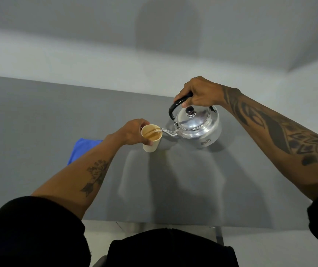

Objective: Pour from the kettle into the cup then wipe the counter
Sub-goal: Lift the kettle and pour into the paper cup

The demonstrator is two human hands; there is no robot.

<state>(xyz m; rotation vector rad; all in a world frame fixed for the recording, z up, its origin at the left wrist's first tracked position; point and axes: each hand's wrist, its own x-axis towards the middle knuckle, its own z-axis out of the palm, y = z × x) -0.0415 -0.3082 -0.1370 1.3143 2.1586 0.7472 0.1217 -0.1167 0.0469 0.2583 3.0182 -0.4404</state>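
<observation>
**Kettle tipped over a held cup**

A small dark mark is seen low on the side of the kettle, but it is too small to be read; no other writing is visible.

A folded blue cloth lies on the grey counter, behind the left forearm and partly hidden by it. A few pale drops are seen on the counter just on the near side of the cup, between the two hands. Black sleeves are pushed up both arms, and both forearms are tattooed.

The cup, pale paper, is wrapped by the fingers of the left hand: the thumb is laid on the near wall, the other fingers are curled round the far side. It is held close over the counter; whether its base touches cannot be told. Brownish liquid is seen inside it.

The black handle of the kettle is clasped from above by the right hand, fingers closed around it. The kettle is tilted toward the cup, with its spout at the cup's rim on the side away from the left fingers. A thin stream is passed from the spout into the cup.
</observation>
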